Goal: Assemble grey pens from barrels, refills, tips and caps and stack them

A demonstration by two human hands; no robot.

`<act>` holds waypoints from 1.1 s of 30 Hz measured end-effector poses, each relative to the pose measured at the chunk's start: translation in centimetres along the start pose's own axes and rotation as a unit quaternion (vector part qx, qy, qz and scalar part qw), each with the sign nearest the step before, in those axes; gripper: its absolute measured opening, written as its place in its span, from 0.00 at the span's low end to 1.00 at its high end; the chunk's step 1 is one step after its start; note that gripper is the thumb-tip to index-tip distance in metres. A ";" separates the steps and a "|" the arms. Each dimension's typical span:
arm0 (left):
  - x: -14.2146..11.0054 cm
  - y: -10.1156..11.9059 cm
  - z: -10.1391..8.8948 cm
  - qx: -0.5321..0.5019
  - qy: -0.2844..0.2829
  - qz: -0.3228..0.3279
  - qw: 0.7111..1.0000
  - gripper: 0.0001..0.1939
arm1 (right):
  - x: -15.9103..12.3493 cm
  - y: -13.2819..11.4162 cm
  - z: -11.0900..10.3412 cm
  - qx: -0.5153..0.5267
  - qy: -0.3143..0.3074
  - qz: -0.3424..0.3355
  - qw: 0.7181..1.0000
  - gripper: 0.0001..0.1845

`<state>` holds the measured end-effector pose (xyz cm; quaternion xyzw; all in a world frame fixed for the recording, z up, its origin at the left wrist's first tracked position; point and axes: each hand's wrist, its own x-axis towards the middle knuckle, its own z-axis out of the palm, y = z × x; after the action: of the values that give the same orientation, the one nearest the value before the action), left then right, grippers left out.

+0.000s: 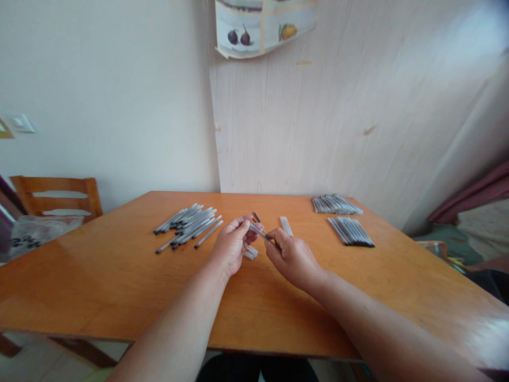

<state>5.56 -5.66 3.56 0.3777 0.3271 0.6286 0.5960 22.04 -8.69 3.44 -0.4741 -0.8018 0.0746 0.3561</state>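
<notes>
A slim translucent pen (257,230) slants between my two hands over the middle of the table. My left hand (233,241) pinches its upper left end between thumb and fingers. At the lower right end, the closed fingers of my right hand (293,259) grip the pen's darker tip. A small dark piece (256,217) shows just beyond my left fingertips; whether that hand also holds it I cannot tell. Below my left fingers lies a clear plastic strip or sleeve (251,252), partly hidden. Another clear strip (286,226) rests behind my right hand.
A loose pile of pens with black ends (193,223) lies to the left. At the right are a neat row of pens (350,232) and another bundle (336,204) behind it. A wooden chair (59,185) with a plastic bag (45,231) stands left of the table (119,297).
</notes>
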 end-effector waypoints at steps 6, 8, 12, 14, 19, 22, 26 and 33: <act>0.4 0.3 -0.4 0.006 -0.007 0.013 1.000 0.13 | 0.3 1.0 0.0 0.026 -0.004 0.014 1.000 0.12; 0.6 0.4 -0.5 0.011 0.003 0.019 1.000 0.12 | 0.3 1.2 -0.1 0.022 -0.013 0.027 0.999 0.12; 0.9 0.4 -0.8 0.015 0.019 0.025 0.999 0.13 | 0.3 1.6 -0.5 0.018 -0.020 0.043 0.999 0.09; 1.1 0.4 -1.0 0.020 0.020 0.027 0.999 0.14 | 0.4 1.8 -0.6 0.018 -0.012 0.041 0.999 0.08; 1.2 0.3 -1.1 0.027 0.023 0.031 0.999 0.14 | 0.8 2.2 -0.8 0.012 -0.004 0.038 0.999 0.07; 1.0 0.4 -1.0 0.033 0.028 0.029 0.999 0.13 | 1.0 2.4 -1.2 0.013 0.002 0.041 0.999 0.08; 1.0 0.5 -0.9 0.040 0.035 0.036 0.998 0.14 | 1.2 2.5 -1.7 0.010 -0.016 0.050 0.999 0.09; 1.4 0.1 -1.1 0.061 0.032 0.019 0.997 0.17 | 1.5 3.2 -2.0 -0.021 -0.033 0.054 0.998 0.09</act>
<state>4.53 -4.18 3.19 0.3992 0.3771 0.6302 0.5489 25.17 -6.17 4.21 -0.5214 -0.7875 0.0925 0.3154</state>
